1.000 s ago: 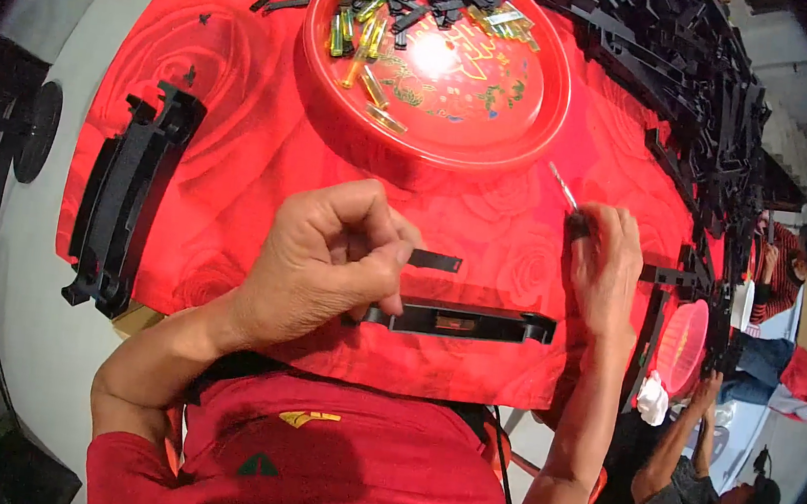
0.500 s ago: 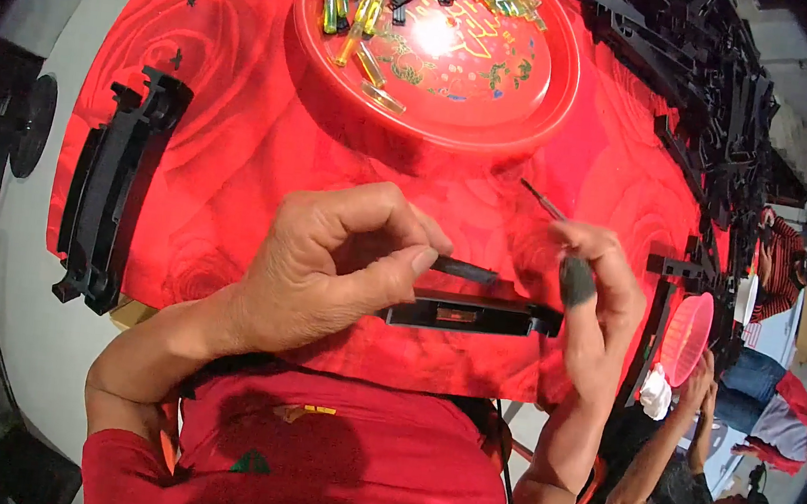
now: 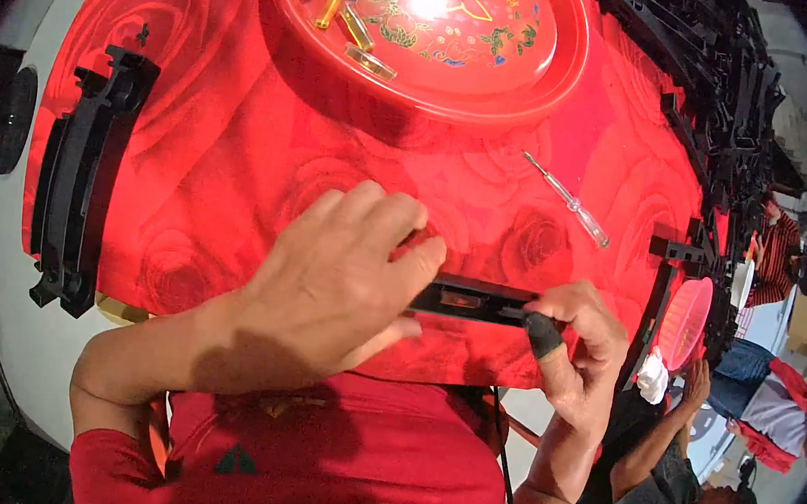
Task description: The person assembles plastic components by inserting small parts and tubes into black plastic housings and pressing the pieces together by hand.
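A long black plastic part (image 3: 487,303) with a slot in its middle lies level in front of me. My left hand (image 3: 346,280) is curled over its left end and hides that end; the thumb is below it. My right hand (image 3: 581,344), a black finger cot (image 3: 543,336) on the thumb, pinches the right end between thumb and fingers. Beyond the right hand, a screwdriver (image 3: 566,198) with a clear handle lies on the red tablecloth. The small black strip seen earlier does not show now.
A red round tray (image 3: 419,106) with yellow and green vials stands at the far side. Stacked black parts (image 3: 86,184) lie left; a heap of black parts (image 3: 707,77) is far right. A pink basket (image 3: 683,321) and a co-worker (image 3: 653,495) are at right.
My right hand has let go of the screwdriver, which now lies on the cloth, and grips the part's right end. My left hand has come over the left end; its black strip is out of sight.
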The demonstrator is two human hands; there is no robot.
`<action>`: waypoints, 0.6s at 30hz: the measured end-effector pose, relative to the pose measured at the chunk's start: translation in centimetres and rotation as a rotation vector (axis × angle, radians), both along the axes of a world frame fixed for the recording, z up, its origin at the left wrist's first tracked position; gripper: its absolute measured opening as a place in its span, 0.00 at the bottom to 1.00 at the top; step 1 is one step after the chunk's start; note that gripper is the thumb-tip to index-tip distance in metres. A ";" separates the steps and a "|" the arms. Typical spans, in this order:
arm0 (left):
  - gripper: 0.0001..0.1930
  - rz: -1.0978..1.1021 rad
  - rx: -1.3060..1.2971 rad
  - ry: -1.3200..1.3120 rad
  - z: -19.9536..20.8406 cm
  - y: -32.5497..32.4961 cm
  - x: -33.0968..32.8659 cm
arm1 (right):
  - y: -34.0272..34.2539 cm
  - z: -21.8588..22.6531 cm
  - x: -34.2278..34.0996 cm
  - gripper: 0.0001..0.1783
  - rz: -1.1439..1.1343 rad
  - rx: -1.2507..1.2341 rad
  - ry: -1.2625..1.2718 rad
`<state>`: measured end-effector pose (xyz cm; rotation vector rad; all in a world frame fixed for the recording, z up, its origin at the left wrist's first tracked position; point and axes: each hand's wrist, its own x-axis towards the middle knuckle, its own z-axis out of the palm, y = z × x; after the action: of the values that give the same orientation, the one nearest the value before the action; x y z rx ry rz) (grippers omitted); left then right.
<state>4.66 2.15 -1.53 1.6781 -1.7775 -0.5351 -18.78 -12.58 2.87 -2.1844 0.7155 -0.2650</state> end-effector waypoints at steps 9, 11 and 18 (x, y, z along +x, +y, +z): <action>0.21 0.003 -0.093 -0.067 0.5 0.7 -0.4 | -1.8 0.0 0.5 0.13 -0.223 -0.197 -0.019; 0.22 -0.015 -0.011 -0.088 0.9 1.0 0.1 | -3.3 -1.0 0.8 0.13 -0.159 -0.092 0.041; 0.27 -0.037 0.137 -0.030 2.5 1.9 1.5 | -4.2 -3.4 2.1 0.20 0.082 -0.229 0.001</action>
<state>6.12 4.05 0.93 1.7566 -1.8328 -0.6652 -16.65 -16.83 -0.49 -2.4251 0.6191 -0.3160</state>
